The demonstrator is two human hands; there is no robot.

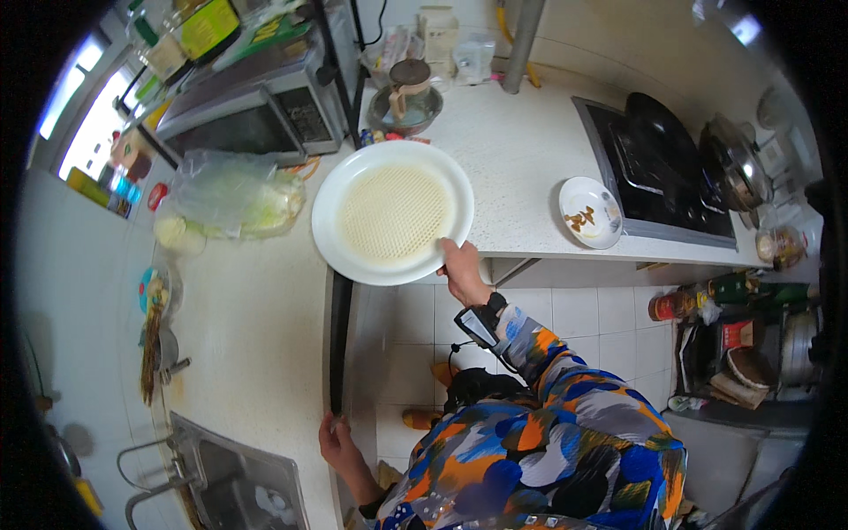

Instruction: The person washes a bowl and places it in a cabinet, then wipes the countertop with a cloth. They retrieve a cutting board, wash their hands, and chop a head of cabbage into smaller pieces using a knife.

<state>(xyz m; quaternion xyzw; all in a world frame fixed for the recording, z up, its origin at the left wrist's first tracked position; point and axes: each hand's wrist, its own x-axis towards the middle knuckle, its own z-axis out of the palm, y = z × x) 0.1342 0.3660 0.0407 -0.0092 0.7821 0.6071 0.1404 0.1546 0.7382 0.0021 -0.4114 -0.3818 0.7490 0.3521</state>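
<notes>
My right hand (462, 268) grips the lower right rim of a large white oval plate (457, 172), thumb on top, above the inner corner of the countertop. A pale, dimpled round area fills the plate's middle; whether it is a pattern or a layer of food I cannot tell. At the edge of the left counter, beside a dark gap below the worktop, is my left hand (339, 445), its fingers bent; what they touch is unclear. A small white dish (571, 189) with brown pieces stands to the right, near the gas hob.
A plastic bag of leafy vegetables (232, 199) lies on the left, before a microwave oven (232, 129). A glass jug (409, 93) stands in a bowl at the back. The gas hob (636, 192) holds a black wok (662, 139). A steel sink (245, 483) is at lower left.
</notes>
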